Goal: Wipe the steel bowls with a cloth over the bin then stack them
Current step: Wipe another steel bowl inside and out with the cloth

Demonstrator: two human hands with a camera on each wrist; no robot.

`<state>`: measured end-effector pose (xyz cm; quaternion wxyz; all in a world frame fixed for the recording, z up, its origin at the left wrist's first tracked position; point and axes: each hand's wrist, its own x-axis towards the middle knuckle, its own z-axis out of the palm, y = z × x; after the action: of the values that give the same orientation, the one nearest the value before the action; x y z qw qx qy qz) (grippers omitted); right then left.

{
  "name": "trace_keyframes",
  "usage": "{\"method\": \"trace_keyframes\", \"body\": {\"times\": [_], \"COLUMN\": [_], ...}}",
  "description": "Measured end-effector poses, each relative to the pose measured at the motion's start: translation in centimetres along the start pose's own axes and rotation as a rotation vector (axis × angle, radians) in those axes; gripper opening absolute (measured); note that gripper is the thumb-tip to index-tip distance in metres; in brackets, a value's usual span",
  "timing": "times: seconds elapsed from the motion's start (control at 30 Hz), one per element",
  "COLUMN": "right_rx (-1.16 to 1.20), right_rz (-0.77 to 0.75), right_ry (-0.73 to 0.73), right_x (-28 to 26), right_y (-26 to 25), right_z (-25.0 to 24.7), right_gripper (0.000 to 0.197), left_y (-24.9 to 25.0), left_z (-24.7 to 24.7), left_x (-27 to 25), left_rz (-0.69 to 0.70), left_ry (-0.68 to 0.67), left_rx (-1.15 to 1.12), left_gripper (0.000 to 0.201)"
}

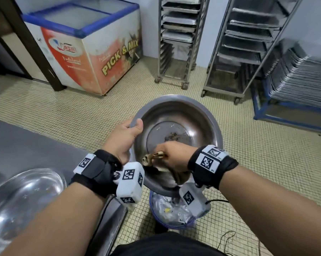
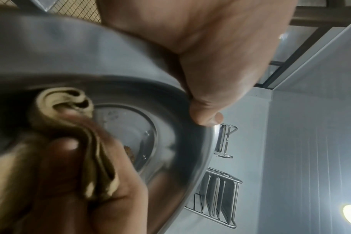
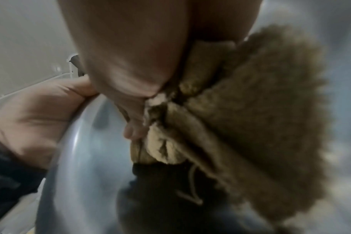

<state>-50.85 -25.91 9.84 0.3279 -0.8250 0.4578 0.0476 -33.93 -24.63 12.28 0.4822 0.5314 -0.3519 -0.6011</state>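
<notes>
A steel bowl (image 1: 176,137) is held tilted over a bin (image 1: 171,213) on the floor, right of the worktop (image 1: 26,145). The left hand (image 1: 123,139) clamps its left rim, thumb inside. The right hand (image 1: 176,154) bunches a tan cloth (image 1: 156,159) against the near inner wall. The bowl looks stiff, light and slippery, so the rim is the best hold; the cloth is soft. Only the head view shows the bin; brown crumbs (image 2: 130,152) show in the left wrist view too.
</notes>
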Motion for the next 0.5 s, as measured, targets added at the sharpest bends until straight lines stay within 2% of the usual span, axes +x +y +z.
{"method": "trace_keyframes", "body": {"times": [0.07,0.13,0.27,0.37,0.5], "right_rx": [0.016,0.142,0.457,0.406,0.137], "right_rz": [-0.019,-0.046,-0.012,0.079,0.09], "right_ry": [-0.011,0.053,0.393,0.58,0.549], "right_x": [-1.3,-2.6,-4.6,-3.6,-1.4], "right_y": [1.3,2.4,4.1,5.4,4.9], "right_z": [-0.6,-1.9,-5.6,-6.3,-4.6], "right_gripper": [0.013,0.019,0.022,0.021,0.019], "left_y": [-0.2,-0.3,-0.3,-0.3,0.0], "left_z": [0.9,1.4,1.7,1.7,1.9], "left_x": [-0.1,0.0,-0.1,-0.2,-0.2], "left_rz": [0.003,0.005,-0.002,0.009,0.028], "left_ry": [-0.001,0.0,0.005,0.018,0.012], "left_rx": [0.012,0.009,0.012,0.004,0.0], "left_gripper": [0.021,0.02,0.021,0.02,0.021]}}
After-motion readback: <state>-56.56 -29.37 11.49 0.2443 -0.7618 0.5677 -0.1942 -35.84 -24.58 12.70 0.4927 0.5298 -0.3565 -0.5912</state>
